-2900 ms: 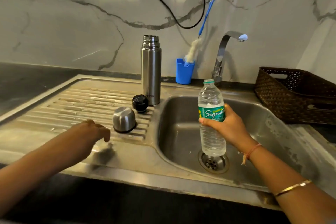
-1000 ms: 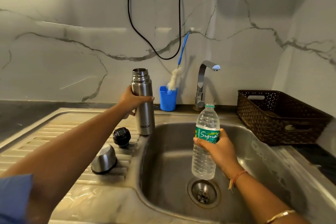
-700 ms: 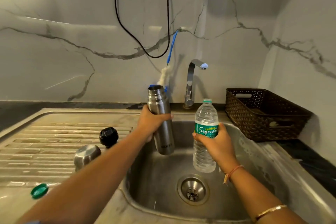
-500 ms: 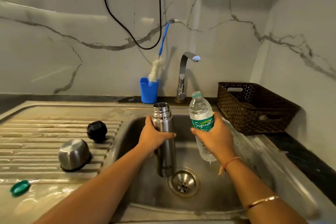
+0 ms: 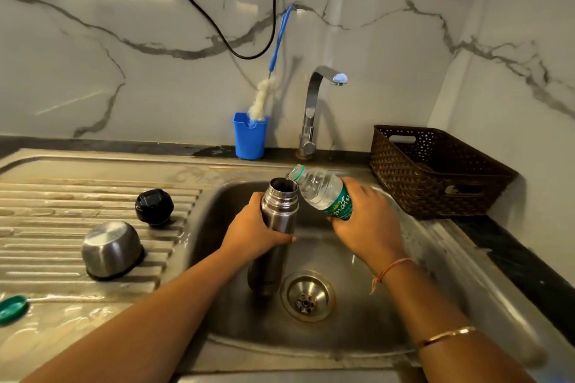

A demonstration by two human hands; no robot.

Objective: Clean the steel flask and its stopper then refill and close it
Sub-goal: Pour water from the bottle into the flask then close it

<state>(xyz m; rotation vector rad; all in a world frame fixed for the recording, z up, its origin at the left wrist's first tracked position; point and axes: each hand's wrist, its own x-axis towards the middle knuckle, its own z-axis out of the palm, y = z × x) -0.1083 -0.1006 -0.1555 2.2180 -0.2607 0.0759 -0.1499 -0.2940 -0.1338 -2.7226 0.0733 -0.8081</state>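
The open steel flask [image 5: 278, 211] stands upright in the sink basin [image 5: 420, 274], just left of the drain. My left hand [image 5: 258, 233] is wrapped around its middle. My right hand [image 5: 367, 224] grips a clear plastic water bottle [image 5: 320, 190] with a green label, tilted left so its uncapped mouth sits right at the flask's rim. On the ribbed drainboard to the left lie the black stopper [image 5: 154, 207] and the steel cup lid [image 5: 111, 249], upside down.
A green bottle cap [image 5: 12, 308] lies at the drainboard's front left. A blue holder [image 5: 250, 135] with a bottle brush [image 5: 264, 93] and the tap [image 5: 314, 109] stand behind the sink. A brown basket [image 5: 435, 171] sits at the right.
My left hand took the flask from the drainboard and set it in the basin. My right hand has tipped the water bottle over to the flask's mouth.
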